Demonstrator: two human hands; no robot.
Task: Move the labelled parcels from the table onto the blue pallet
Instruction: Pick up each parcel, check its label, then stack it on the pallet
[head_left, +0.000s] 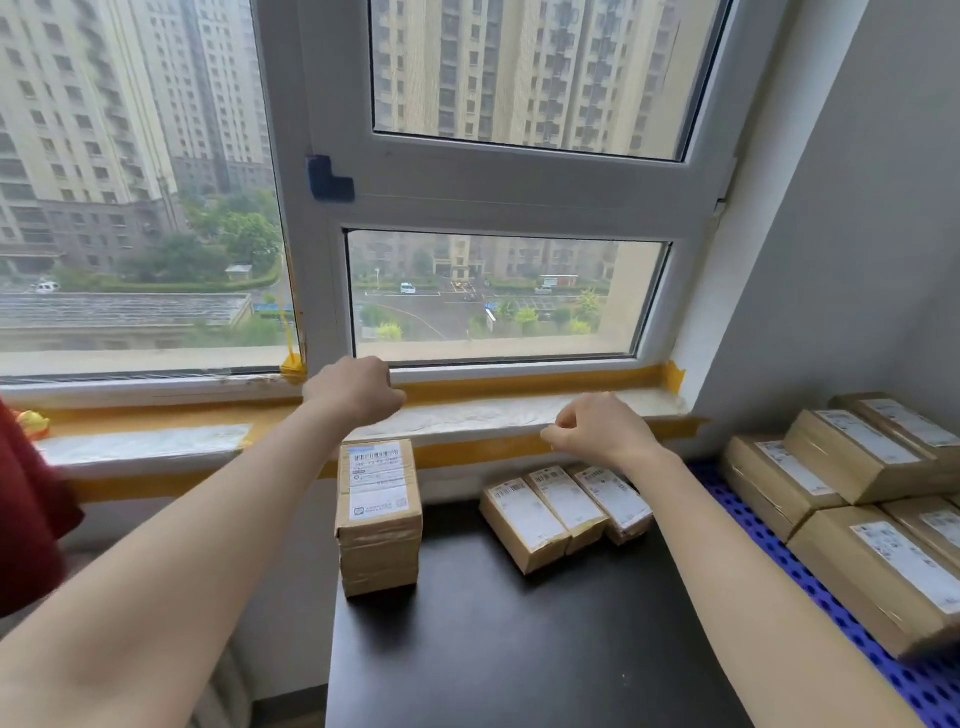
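Brown cardboard parcels, two groups left on the black surface (493, 649): a stack (378, 514) near the back left edge, label up, apparently two or more boxes deep; a row of three small parcels (566, 512) side by side, touching, just right of the stack and close under the window sill (493, 415).

Blue pallet (779, 571) at right, butted against the surface edge. Already loaded with several larger labelled parcels (831, 467), some stacked toward the wall corner. So task judged partly done, table not cleared.

Left hand (353, 389) raised over the sill, above and behind the stack, fingers curled into a loose fist, gripping nothing. Right hand (597, 434) hung above the row of three, fingers curled, thumb against forefinger; nothing visible in the pinch. Neither hand touched any parcel.

Step in hand, as a judgement: between transfers, both hands empty, poised to reach for the next pick.

Next move calls for: uncurl the right hand, drop onto the row of three, grip one across its short sides, or clamp all three together using both hands. Carry right, set down on a bare patch of pallet near the front, label up. Stack on the left likely needs both hands, one each side, squeezed to stop the boxes sliding apart.

Risk: taped cardboard slippery; row could split if clamped loosely.
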